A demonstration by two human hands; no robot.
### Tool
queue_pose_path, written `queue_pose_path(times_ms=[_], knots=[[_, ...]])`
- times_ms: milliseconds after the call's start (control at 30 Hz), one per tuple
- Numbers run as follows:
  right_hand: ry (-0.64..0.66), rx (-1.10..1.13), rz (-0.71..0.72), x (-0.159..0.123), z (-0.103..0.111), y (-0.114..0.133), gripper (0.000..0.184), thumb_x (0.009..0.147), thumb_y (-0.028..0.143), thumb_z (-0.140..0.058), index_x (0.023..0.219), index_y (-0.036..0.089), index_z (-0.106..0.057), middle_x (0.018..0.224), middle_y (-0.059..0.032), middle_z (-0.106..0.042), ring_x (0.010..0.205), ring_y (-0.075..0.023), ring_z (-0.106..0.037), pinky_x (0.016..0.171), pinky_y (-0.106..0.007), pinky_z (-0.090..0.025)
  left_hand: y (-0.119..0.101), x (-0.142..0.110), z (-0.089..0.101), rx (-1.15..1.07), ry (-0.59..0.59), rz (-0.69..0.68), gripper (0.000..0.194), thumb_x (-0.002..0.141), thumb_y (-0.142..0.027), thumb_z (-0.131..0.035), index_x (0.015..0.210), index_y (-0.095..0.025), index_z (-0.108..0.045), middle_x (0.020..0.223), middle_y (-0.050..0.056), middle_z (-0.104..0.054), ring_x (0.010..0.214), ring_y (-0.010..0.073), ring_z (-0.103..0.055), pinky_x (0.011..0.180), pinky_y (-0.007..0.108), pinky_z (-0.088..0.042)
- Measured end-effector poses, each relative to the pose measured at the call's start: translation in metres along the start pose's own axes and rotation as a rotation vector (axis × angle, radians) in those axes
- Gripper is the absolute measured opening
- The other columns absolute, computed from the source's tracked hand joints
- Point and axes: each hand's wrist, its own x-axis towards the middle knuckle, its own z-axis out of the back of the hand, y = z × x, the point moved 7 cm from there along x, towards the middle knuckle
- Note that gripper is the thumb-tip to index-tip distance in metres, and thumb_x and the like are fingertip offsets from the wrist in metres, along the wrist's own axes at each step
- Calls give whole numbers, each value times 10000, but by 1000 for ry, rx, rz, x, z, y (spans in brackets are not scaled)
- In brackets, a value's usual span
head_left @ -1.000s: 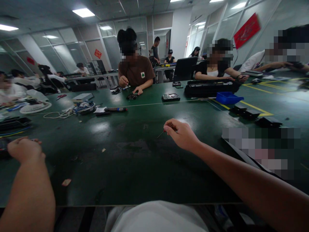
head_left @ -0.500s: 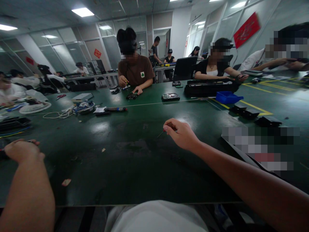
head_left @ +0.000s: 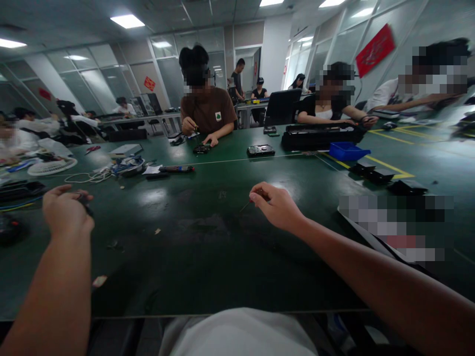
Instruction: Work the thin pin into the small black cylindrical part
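Note:
My right hand [head_left: 276, 205] is closed above the middle of the green table [head_left: 208, 277]. A thin screwdriver [head_left: 245, 206] is pinched in it, the slim shaft pointing down and left and the handle mostly hidden by my fingers. Over the table's left side, my left hand [head_left: 67, 210] is closed around a small dark object [head_left: 87, 203]. Only an edge of that object shows past my fingers, and its kind is unclear. Left of this hand lies a dark, blurred thing with a red spot [head_left: 13, 228].
An electric screwdriver [head_left: 178, 169], a cable bundle [head_left: 128, 165] and a white fan grille [head_left: 52, 166] lie far left. A hard drive [head_left: 261, 150] and a blue bin [head_left: 348, 151] stand ahead. Black brackets [head_left: 408, 187] lie right. Across the table a person [head_left: 210, 109] handles a drive.
My left hand has moved right and slightly up from the left edge, and a dark object now shows in it. My right hand stays almost where it was, holding the screwdriver.

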Motion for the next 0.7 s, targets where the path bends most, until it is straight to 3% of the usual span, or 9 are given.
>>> queue_pose_path(times_ms=[100, 233, 433, 600, 700], knots=[[-18, -2, -3, 0, 2, 0, 173, 961, 332, -533, 949, 201, -646, 767, -13, -692, 683, -162, -620, 632, -289, -416, -8, -38, -36, -112, 113, 97, 299, 664, 31, -407, 865, -172, -495, 641, -24, -500, 544, 133, -497, 533, 241, -331], [-62, -3, -18, 0, 5, -1, 179, 956, 341, -532, 936, 203, -645, 720, -4, -662, 646, -158, -598, 617, -291, -403, -19, -95, -89, -317, 427, 198, 316, 596, -30, -446, 869, -159, -539, 678, 6, -503, 600, 147, -501, 578, 272, -379], [-171, 32, -84, 1, 14, -10, 198, 956, 362, -518, 943, 203, -637, 725, -16, -657, 668, -178, -610, 633, -312, -415, -20, -181, -156, -345, 761, 290, 381, 519, -72, -446, 875, -152, -557, 695, 25, -513, 604, 155, -498, 579, 270, -379], [-232, 43, -109, 2, 17, -15, 201, 942, 366, -538, 1006, 199, -629, 820, -40, -688, 732, -193, -630, 667, -326, -436, 6, -252, -194, -166, 1087, 111, 372, 605, -97, -447, 954, -159, -560, 737, 21, -546, 691, 161, -526, 661, 274, -417], [-228, 33, -118, 2, 16, -14, 196, 934, 355, -548, 1016, 199, -634, 826, -40, -696, 734, -194, -634, 670, -327, -439, 25, -282, -201, 109, 1272, -160, 501, 633, -69, -537, 1122, -176, -521, 941, 31, -591, 810, 161, -552, 753, 287, -445]])
